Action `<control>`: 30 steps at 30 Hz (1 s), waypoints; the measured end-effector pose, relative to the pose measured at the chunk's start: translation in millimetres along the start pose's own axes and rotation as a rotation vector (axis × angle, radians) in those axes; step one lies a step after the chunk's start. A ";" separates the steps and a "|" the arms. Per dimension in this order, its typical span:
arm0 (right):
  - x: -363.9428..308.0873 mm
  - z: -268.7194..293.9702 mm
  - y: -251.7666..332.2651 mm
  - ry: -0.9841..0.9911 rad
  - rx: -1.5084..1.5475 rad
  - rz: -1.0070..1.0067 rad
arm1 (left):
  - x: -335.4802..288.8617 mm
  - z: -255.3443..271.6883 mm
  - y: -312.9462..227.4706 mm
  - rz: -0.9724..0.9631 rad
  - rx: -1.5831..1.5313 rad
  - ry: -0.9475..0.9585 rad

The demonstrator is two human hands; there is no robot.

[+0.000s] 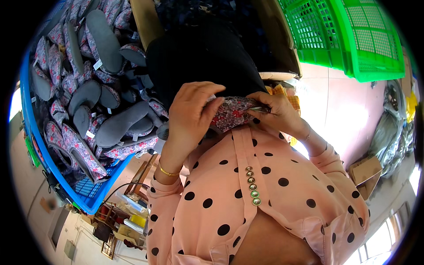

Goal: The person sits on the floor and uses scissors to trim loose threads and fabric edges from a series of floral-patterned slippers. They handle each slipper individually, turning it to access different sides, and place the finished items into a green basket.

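Observation:
A floral slipper (232, 112), red and grey patterned, is held across my front just above my lap. My left hand (194, 110) grips its left part, thumb lying over the fabric and fingers curled around. At its right end, my right hand (277, 110) pinches the dark edge between thumb and fingers. A thin, shiny sliver shows by the right fingertips; what it is, I cannot make out. To the left stands a blue plastic basket (99, 201) heaped with similar floral slippers (106, 42) with grey soles and small white tags.
Past my knees is an open cardboard box (282, 37) with dark contents. Bright green plastic baskets (353, 57) stand at the upper right. Clear plastic bags (386, 141) and a small carton (365, 174) lie at the right. Yellow checked fabric (293, 104) shows beside my right hand.

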State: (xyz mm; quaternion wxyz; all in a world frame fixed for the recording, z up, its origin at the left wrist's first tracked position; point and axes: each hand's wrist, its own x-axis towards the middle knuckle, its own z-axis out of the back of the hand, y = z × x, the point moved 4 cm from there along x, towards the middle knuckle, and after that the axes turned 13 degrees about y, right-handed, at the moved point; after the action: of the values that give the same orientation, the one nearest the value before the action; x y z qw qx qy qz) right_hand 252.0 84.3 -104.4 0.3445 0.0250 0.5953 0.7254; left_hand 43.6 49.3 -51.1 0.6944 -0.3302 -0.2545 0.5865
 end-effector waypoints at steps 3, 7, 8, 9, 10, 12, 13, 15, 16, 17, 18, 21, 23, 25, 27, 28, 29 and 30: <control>0.8 2.0 3.8 0.014 -0.030 0.027 | 11.2 -4.6 -5.3 -0.114 0.201 0.144; -1.6 3.5 5.9 0.040 -0.065 0.032 | 17.9 -9.0 -5.5 -0.175 0.211 0.244; -2.2 3.9 6.8 0.039 -0.077 0.037 | 17.7 -11.1 -5.7 -0.188 0.225 0.248; -2.7 7.6 8.7 -0.005 -0.126 0.059 | 16.5 -14.3 -3.4 -0.135 0.182 0.218; -3.4 13.1 11.0 -0.048 -0.175 0.081 | 13.3 -20.6 -2.2 -0.080 0.139 0.186; -2.0 20.4 9.0 -0.105 -0.253 0.073 | 8.8 -28.2 0.3 -0.012 0.071 0.140; 0.7 24.1 5.5 -0.119 -0.283 0.044 | 7.2 -30.3 0.9 0.001 0.046 0.124; 6.0 28.0 4.2 -0.090 -0.368 0.018 | 4.8 -35.0 3.8 0.021 0.001 0.096; 9.2 30.1 8.8 -0.047 -0.423 0.022 | 3.8 -37.7 5.9 0.028 -0.019 0.084; 12.6 31.0 12.3 -0.003 -0.479 0.026 | 2.7 -39.9 7.8 0.034 -0.038 0.072; 16.3 31.6 14.3 0.011 -0.511 0.047 | 1.4 -41.5 9.2 0.027 -0.044 0.057; 26.5 30.9 19.6 0.057 -0.622 0.090 | -0.9 -42.5 9.9 0.016 -0.052 0.018; 32.4 29.3 23.0 0.094 -0.713 0.085 | -0.8 -41.5 6.9 0.022 -0.043 -0.001; 37.1 28.8 25.2 0.126 -0.735 0.081 | -2.5 -42.6 6.5 0.040 -0.050 -0.003; 39.9 27.8 25.8 0.148 -0.767 0.083 | -3.4 -43.2 5.9 0.041 -0.043 -0.006; 40.8 27.3 25.9 0.154 -0.787 0.088 | -3.5 -43.5 5.5 0.032 -0.032 -0.009; 41.7 26.7 26.1 0.161 -0.807 0.092 | -3.5 -43.7 5.2 0.024 -0.022 -0.011; 42.9 26.1 26.7 0.165 -0.808 0.094 | -3.6 -43.7 4.9 0.017 -0.016 -0.017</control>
State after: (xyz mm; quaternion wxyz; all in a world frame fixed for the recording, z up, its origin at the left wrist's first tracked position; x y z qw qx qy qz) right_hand 218.4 127.7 -89.3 0.2441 -0.1434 0.2866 0.9153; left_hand 72.1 39.2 -83.3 0.6845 -0.3330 -0.2625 0.5930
